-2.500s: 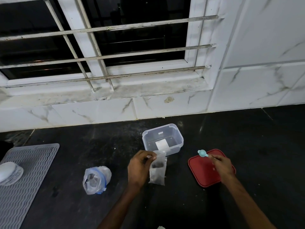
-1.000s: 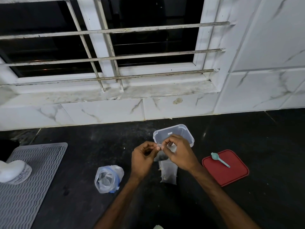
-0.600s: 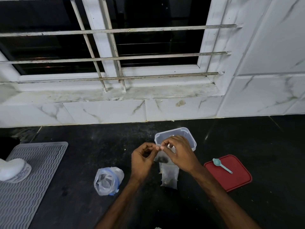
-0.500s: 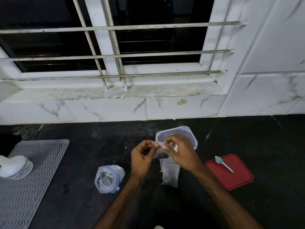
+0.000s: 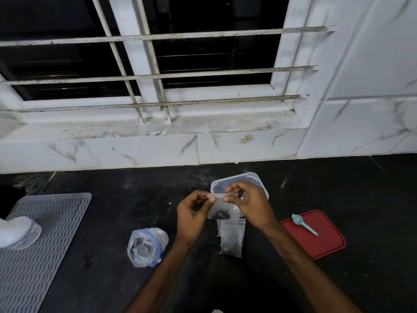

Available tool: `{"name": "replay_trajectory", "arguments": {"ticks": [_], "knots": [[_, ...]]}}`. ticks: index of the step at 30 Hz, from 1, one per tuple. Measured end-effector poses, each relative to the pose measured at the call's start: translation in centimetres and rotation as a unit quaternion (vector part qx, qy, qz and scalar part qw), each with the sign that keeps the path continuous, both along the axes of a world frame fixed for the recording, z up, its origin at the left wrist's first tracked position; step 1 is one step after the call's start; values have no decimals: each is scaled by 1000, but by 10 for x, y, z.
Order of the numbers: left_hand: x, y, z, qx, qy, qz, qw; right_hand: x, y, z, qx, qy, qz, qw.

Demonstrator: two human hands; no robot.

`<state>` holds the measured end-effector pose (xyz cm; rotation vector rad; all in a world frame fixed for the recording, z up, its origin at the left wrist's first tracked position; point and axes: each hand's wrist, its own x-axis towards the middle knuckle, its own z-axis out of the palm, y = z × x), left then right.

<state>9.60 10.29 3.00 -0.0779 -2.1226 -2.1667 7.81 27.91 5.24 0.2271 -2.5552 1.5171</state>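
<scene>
From the head camera I am watching both hands held up over the dark counter [image 5: 352, 190], sharing one small clear bag [image 5: 220, 208]. The left hand [image 5: 191, 214] is pinching the left end of its top strip between thumb and forefinger. The right hand [image 5: 250, 204] is pinching the right end, with its other fingers curled. The bag is hanging below and between the two grips, mouth up. Its strip is running level from left to right, and a dark clump is sitting at the bottom.

It is hanging in front of a clear tub [image 5: 259, 180], and I cannot tell if they are touching. A second bag [image 5: 231, 241] is lying on the counter just beneath it, long axis running toward me. A crumpled bag [image 5: 146, 246] is sitting near the left wrist. A red lid [image 5: 320, 241] carrying a teal spoon [image 5: 303, 224] is lying apart from the right forearm. Far left, a grey mat [image 5: 52, 233] is bearing a white bottle [image 5: 18, 231]. Bare counter is stretching beyond the tub to the tiled wall [image 5: 248, 149].
</scene>
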Motion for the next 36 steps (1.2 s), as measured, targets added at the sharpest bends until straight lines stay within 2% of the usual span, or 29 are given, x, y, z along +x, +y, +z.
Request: {"name": "replay_trajectory", "arguments": {"ticks": [2,4,7,10,14,20,23,28,30,33,36], "knots": [[1,1,0,7,-1,7,1000,2,5,1,-43,-20,-28,999],[3,4,0,12,-9,7,1000,4,9,-3,-30,-30,-45,998],[5,8,-1,21,-22,-3,1000,4,9,-8,5,4,-67,998],[4,11,4,31,-23,-10,999,1,9,-6,-1,31,-90,995],[-5,14,15,45,-21,-26,998,-8,21,4,-24,6,-45,999],[-18,26,9,6,-2,-15,1000,-17,37,15,96,33,13,995],[-22,34,9,-30,32,-16,999,-21,29,17,118,47,28,991],[-29,38,5,-63,28,27,997,-28,21,10,244,116,-18,963],[-32,38,5,-59,23,37,997,-31,20,10,244,119,-9,962],[-35,37,4,-31,13,40,999,-40,22,13,203,66,45,976],[-37,35,2,-17,7,40,999,-47,24,12,207,44,46,976]]}}
